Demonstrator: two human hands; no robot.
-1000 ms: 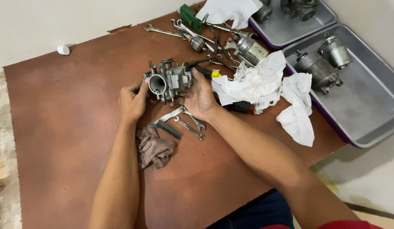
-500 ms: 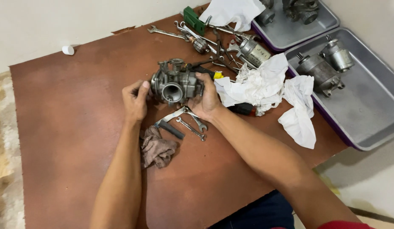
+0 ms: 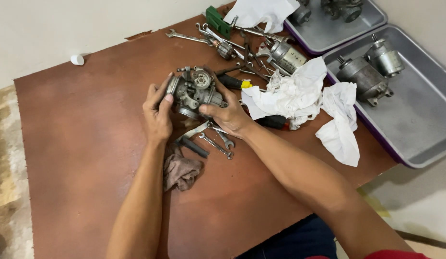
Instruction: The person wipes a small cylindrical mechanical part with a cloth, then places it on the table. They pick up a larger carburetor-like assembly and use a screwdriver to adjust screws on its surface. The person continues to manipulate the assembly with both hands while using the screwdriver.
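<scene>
**Here: carburetor held two-handed above the board**

Nearest, a brown rag and small spanners lie under the wrists. Left hand and right hand each clasp a side of the carburetor, fingers pressed on the casting. Best kept low over the board; loose parts may drop. Beyond, white cloths, possibly starter motors in grey trays.

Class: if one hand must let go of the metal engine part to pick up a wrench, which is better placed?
The right hand. The small wrenches lie just beneath it, while the left hand cups the engine part from the far side.
</scene>
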